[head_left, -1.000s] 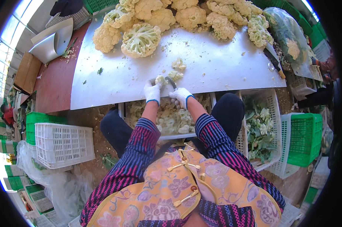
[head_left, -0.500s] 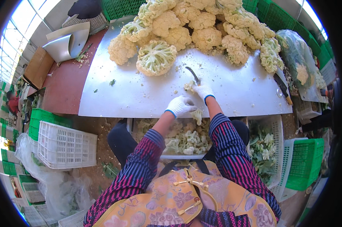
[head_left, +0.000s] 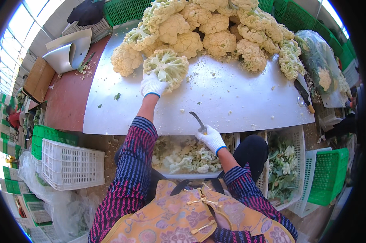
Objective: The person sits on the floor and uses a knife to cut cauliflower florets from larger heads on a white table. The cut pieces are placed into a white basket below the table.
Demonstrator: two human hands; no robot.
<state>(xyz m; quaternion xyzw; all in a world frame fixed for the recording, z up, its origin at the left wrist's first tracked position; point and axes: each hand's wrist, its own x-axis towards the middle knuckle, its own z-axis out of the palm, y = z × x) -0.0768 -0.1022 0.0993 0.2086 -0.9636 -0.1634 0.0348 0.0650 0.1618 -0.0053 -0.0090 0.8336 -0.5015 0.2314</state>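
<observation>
My left hand [head_left: 152, 85], in a white knit glove, reaches to the front left of the heap and grips the edge of a cauliflower head [head_left: 167, 69]. That head lies with its pale green stem side showing; the fingertips are partly hidden against it. My gloved right hand [head_left: 210, 138] is closed round the handle of a curved knife [head_left: 198, 120] at the near edge of the metal-topped table [head_left: 247, 109]. The dark blade points up and to the left. Below that hand, cut florets [head_left: 191, 156] lie in a crate between my knees.
A large heap of cauliflowers [head_left: 219, 42] covers the table's far side. Another knife [head_left: 303, 95] lies at the right edge beside a plastic bag [head_left: 322, 69]. A crate of leaves and trimmings [head_left: 282, 166] stands at my right, a white crate [head_left: 73, 164] at my left.
My left hand has moved forward and left from the near edge to the cauliflower. My right hand has drawn back toward me with the knife; the floret piece beside it is gone.
</observation>
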